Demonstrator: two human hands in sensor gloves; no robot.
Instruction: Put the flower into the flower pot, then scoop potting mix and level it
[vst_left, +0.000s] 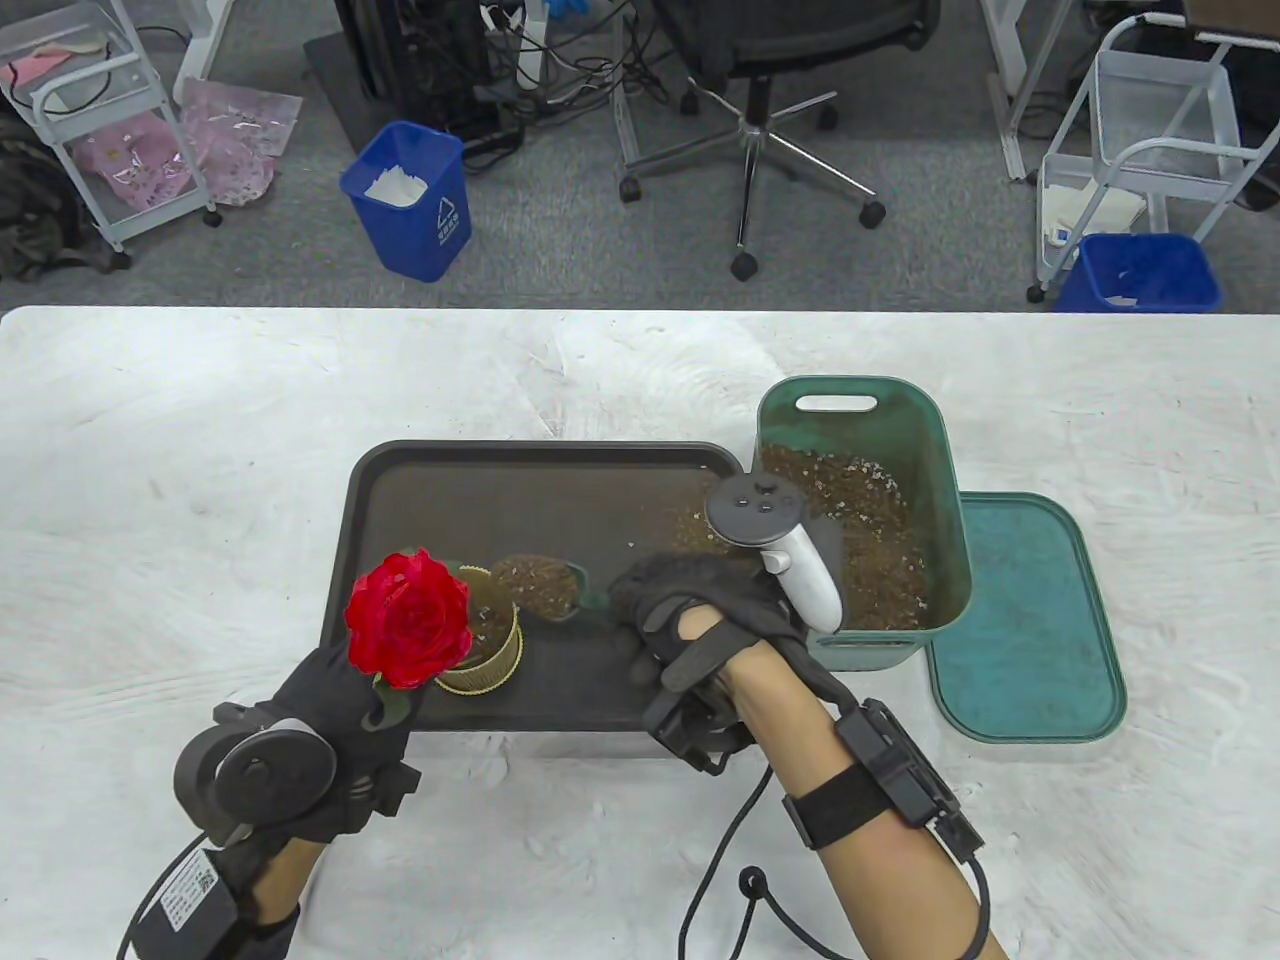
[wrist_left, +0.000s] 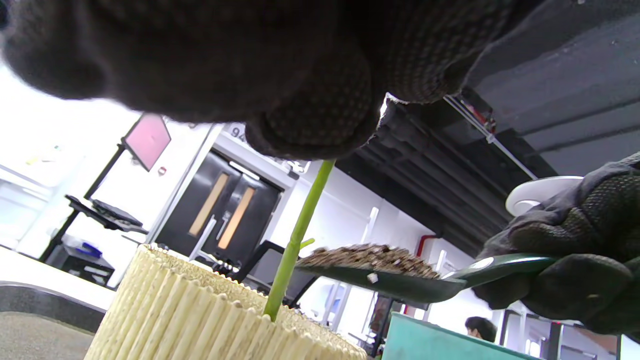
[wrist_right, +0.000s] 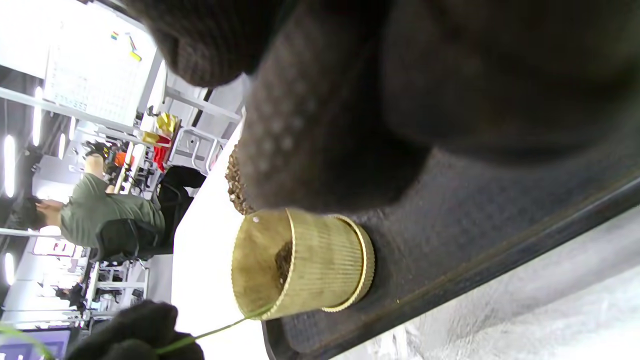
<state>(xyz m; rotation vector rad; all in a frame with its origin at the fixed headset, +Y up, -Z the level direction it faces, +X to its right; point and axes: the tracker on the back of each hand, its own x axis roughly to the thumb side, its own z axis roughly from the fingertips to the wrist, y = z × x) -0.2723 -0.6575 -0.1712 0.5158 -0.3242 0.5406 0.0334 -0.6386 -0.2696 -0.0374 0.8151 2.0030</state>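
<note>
A red rose (vst_left: 408, 620) stands over the ribbed yellow pot (vst_left: 487, 648) at the front left of the dark tray (vst_left: 480, 480). Its green stem (wrist_left: 295, 240) runs down into the pot (wrist_left: 200, 320). My left hand (vst_left: 345, 725) pinches the stem just above the pot rim. My right hand (vst_left: 690, 610) grips the handle of a green scoop (vst_left: 545, 590), heaped with potting mix (wrist_left: 370, 257) and held level right beside the pot rim. The right wrist view shows some mix inside the pot (wrist_right: 300, 265).
A green bin (vst_left: 855, 510) of potting mix stands at the tray's right edge, its lid (vst_left: 1030, 620) lying flat to the right. Some mix is scattered on the tray's right part. White table (vst_left: 200, 480) lies all around.
</note>
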